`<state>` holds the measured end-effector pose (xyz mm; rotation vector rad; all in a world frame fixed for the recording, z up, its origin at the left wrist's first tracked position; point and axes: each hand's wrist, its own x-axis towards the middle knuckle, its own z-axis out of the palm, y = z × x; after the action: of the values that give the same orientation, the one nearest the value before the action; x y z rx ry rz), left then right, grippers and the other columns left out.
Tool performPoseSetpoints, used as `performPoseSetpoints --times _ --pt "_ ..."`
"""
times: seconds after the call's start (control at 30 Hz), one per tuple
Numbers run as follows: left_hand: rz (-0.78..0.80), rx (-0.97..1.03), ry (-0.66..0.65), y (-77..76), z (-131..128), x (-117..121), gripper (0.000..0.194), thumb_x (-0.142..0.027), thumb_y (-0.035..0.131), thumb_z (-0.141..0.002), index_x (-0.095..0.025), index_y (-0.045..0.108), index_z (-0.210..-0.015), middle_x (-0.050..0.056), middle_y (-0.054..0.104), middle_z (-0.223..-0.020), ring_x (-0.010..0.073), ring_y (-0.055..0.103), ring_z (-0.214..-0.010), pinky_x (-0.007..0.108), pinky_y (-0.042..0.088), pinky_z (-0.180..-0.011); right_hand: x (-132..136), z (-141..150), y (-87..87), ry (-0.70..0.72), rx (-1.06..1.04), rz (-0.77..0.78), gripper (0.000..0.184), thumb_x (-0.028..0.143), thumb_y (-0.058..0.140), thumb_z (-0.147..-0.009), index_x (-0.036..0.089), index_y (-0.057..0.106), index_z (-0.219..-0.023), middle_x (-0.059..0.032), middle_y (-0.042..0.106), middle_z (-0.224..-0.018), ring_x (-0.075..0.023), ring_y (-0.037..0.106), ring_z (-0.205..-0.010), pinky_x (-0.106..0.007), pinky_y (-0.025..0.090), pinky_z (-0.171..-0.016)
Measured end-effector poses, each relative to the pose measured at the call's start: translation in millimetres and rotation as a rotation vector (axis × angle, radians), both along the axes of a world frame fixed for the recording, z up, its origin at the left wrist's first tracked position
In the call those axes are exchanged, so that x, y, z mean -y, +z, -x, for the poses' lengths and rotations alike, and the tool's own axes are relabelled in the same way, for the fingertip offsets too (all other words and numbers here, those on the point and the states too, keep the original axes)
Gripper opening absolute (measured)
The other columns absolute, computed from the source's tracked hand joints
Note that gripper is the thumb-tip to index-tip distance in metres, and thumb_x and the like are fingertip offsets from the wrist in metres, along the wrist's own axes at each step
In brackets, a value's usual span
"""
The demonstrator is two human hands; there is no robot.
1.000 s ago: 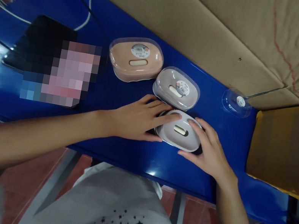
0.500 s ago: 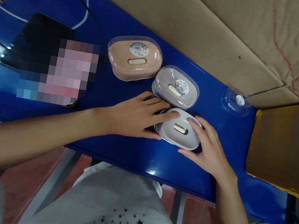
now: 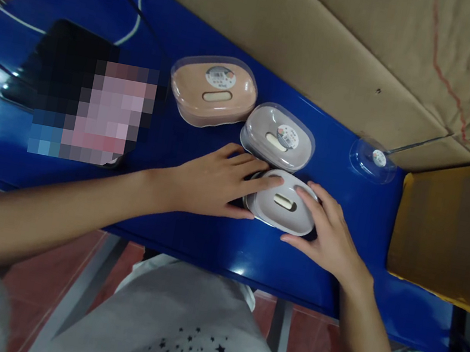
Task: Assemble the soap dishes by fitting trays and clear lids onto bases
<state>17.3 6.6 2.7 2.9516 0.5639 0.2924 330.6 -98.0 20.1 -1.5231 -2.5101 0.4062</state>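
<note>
A light grey oval soap dish (image 3: pixel 283 217) with a cream slotted piece in its middle lies between my hands on the blue table. My left hand (image 3: pixel 220 182) grips its left end, index finger over the rim and thumb at the near side. Around the right end curls my right hand (image 3: pixel 329 232), with fingers on the far rim and thumb at the near edge. Just beyond is a second grey soap dish (image 3: pixel 260 124) under a clear lid with a round label. To its left sits a peach soap dish (image 3: pixel 187 85), also under a clear lid.
A loose clear lid (image 3: pixel 363 159) lies at the right, near a cardboard box (image 3: pixel 449 226). Large brown cardboard (image 3: pixel 329 53) stands along the table's back. On the left are a dark device (image 3: pixel 68 49), a blurred-out patch and white cables (image 3: pixel 127 38).
</note>
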Motion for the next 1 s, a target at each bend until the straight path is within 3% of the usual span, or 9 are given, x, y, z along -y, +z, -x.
performPoseSetpoints --times 1.0 --pt "0.039 0.001 0.008 3.3 2.2 -1.2 0.071 -0.051 0.067 -0.108 -0.022 0.043 -0.168 0.02 0.062 -0.155 0.0369 0.062 -0.137 0.05 0.045 -0.113 -1.3 0.7 -0.1 -0.019 0.011 0.013 0.094 0.069 0.068 -0.1 0.039 0.022 -0.176 -0.0178 0.038 -0.177 -0.0461 0.044 -0.159 -0.07 0.043 -0.122"
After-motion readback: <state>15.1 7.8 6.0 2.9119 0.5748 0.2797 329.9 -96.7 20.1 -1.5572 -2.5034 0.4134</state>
